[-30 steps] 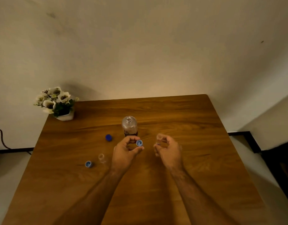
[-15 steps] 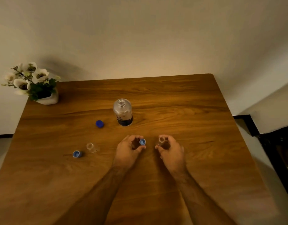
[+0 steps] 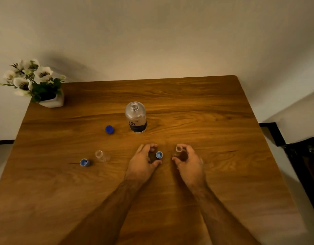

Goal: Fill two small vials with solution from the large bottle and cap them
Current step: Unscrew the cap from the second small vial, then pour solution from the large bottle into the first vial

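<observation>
The large clear bottle (image 3: 135,117) stands uncapped at the table's middle, with its dark blue cap (image 3: 109,129) lying to its left. My left hand (image 3: 143,163) rests low on the table and pinches a small light-blue cap (image 3: 159,154) between thumb and fingertips, open side up. To its right, my right hand (image 3: 189,161) grips a small clear vial (image 3: 178,149), upright with its mouth open. A second small vial (image 3: 101,155) stands uncapped further left, beside another light-blue cap (image 3: 84,162) lying open side up.
A white pot of white flowers (image 3: 51,101) stands at the far left corner of the wooden table (image 3: 214,121). The wall runs right behind the table. A dark frame (image 3: 276,135) sits on the floor past the right edge.
Both hands have come down from above the table to rest on it, still holding the cap and the vial. My view has tilted down and shifted.
</observation>
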